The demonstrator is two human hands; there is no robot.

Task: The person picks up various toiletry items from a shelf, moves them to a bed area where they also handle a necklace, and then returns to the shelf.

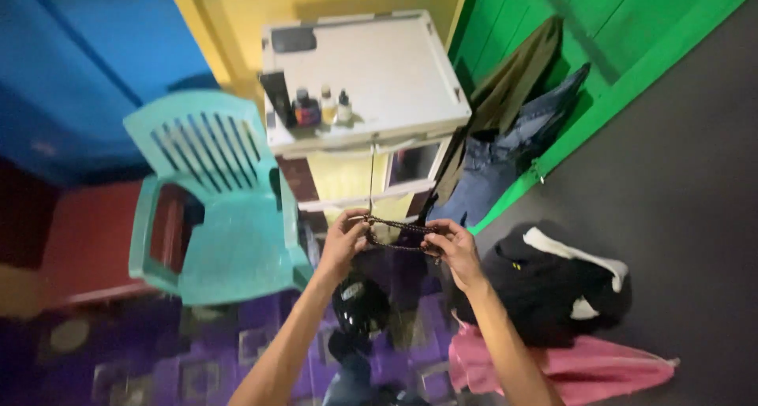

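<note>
Pinching beaded string between left hand, right hand fingers

Setting, as I read it from here: a lived-in room of a home, probably a bedroom. Evidence: walls painted blue, yellow and green; a teal plastic chair; a white cabinet with small bottles on top; jeans and an olive garment hung on the green wall; dark and pink clothes heaped on the floor; purple patterned mat.
</note>
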